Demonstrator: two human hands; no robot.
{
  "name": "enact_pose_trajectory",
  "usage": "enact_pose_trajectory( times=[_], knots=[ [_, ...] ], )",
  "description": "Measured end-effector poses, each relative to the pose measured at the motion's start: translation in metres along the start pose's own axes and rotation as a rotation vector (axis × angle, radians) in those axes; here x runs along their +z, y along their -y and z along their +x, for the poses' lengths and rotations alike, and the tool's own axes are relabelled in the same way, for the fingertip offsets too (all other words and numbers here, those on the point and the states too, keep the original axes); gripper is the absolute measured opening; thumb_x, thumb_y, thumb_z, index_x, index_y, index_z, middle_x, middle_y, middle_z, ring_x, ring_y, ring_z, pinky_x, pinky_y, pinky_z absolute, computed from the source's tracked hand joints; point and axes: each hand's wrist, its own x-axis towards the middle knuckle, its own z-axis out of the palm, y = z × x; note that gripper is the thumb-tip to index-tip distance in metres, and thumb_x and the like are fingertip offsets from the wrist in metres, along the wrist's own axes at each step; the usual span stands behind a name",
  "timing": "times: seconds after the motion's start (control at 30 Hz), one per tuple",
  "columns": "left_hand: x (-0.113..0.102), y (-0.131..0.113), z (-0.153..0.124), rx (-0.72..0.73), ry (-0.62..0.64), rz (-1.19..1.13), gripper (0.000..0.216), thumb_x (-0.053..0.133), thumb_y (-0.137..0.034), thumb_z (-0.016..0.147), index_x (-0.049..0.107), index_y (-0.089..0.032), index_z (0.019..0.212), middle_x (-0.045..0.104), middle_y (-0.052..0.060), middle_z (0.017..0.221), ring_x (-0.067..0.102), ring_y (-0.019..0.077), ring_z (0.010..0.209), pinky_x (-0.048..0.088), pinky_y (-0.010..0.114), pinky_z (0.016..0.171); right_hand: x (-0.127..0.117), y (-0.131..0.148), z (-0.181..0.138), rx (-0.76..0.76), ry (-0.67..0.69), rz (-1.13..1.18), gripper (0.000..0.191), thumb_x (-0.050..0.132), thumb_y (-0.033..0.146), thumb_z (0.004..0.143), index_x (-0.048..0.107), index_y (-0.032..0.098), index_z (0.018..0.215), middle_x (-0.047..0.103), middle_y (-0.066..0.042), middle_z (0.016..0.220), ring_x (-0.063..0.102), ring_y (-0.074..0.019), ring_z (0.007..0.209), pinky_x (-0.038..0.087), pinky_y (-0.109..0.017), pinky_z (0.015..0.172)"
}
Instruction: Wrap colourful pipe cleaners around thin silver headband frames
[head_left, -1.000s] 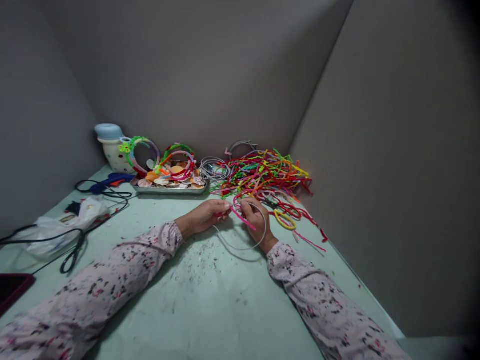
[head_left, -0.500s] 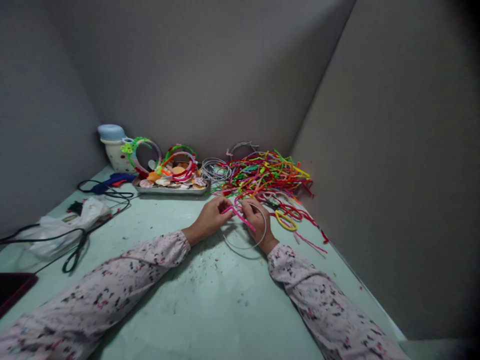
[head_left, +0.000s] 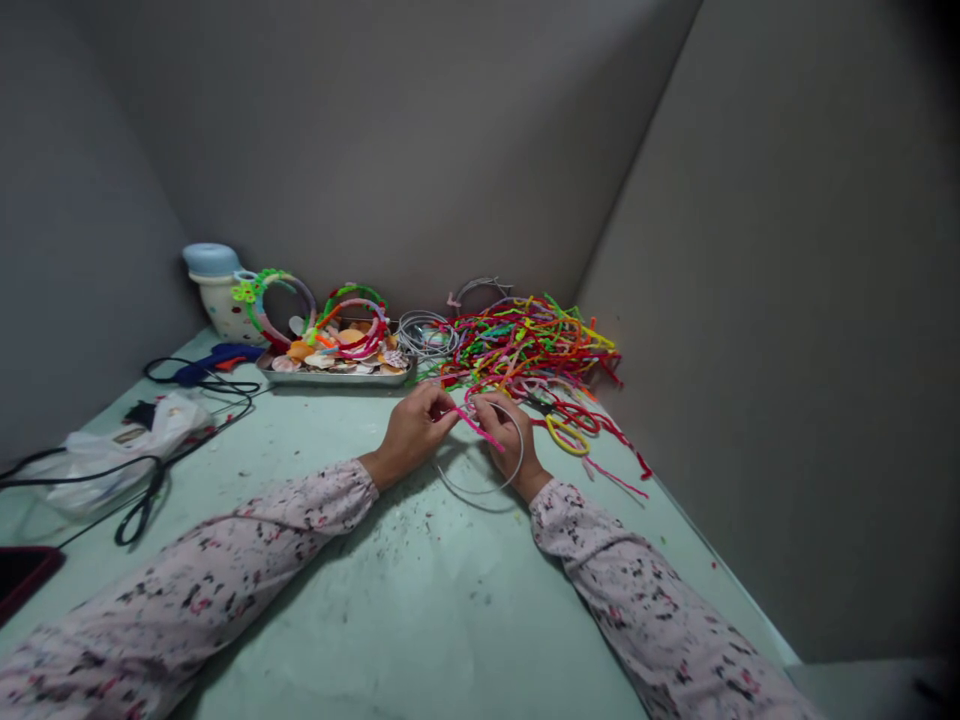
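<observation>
My left hand (head_left: pixel 411 430) and my right hand (head_left: pixel 506 432) meet over the pale green table (head_left: pixel 420 600), just in front of a heap of coloured pipe cleaners (head_left: pixel 532 350). Both pinch a pink pipe cleaner (head_left: pixel 480 430) against a thin grey wire headband hoop (head_left: pixel 480 485). The hoop curves down from the fingers and round my right wrist. The fingers of both hands are closed on these pieces. Both forearms wear a pale flowered sleeve.
A metal tray (head_left: pixel 337 377) with shells and decorated headbands stands at the back. A white and blue jar (head_left: pixel 214 285) is at back left, beside a blue glue gun (head_left: pixel 214 360), black cables (head_left: pixel 150 480) and a plastic bag (head_left: pixel 97 455). Grey walls close in on three sides.
My left hand has slid right and closer to my right hand, pinching the pink pipe cleaner at the hoop. The hoop has shifted slightly left.
</observation>
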Motion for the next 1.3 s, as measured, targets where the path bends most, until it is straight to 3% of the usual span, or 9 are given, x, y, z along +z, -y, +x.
enact_pose_trajectory(
  times=[0.43, 0.7, 1.3],
  knots=[
    [-0.0028, -0.0024, -0.001, 0.06, -0.048, 0.004, 0.008, 0.061, -0.021, 0.081, 0.058, -0.017, 0.075, 0.055, 0.001, 0.073, 0.05, 0.0121, 0.066, 0.04, 0.024, 0.061, -0.0009, 0.0024, 0.0007, -0.052, 0.002, -0.033, 0.023, 0.053, 0.034, 0.09, 0.07, 0.019, 0.09, 0.069, -0.005, 0.088, 0.064, -0.0185, 0.083, 0.048, -0.03, 0.078],
    [-0.0039, -0.0019, -0.0019, 0.063, -0.041, -0.027, 0.009, 0.06, -0.021, 0.082, 0.057, -0.017, 0.074, 0.054, 0.001, 0.072, 0.05, 0.0121, 0.066, 0.038, 0.024, 0.06, 0.0, 0.0021, 0.0001, 0.012, 0.051, 0.03, 0.023, 0.052, 0.035, 0.09, 0.069, 0.02, 0.091, 0.065, -0.002, 0.077, 0.055, -0.0119, 0.056, 0.045, -0.024, 0.055],
    [-0.0022, -0.0042, -0.001, -0.003, 0.042, -0.062, 0.01, 0.059, -0.026, 0.082, 0.059, -0.018, 0.077, 0.057, 0.002, 0.074, 0.051, 0.0133, 0.068, 0.04, 0.025, 0.062, 0.0007, 0.0006, -0.0007, 0.027, 0.057, 0.025, 0.027, 0.049, 0.039, 0.09, 0.068, 0.019, 0.091, 0.061, 0.0, 0.069, 0.055, -0.013, 0.056, 0.044, -0.025, 0.054]
  ],
)
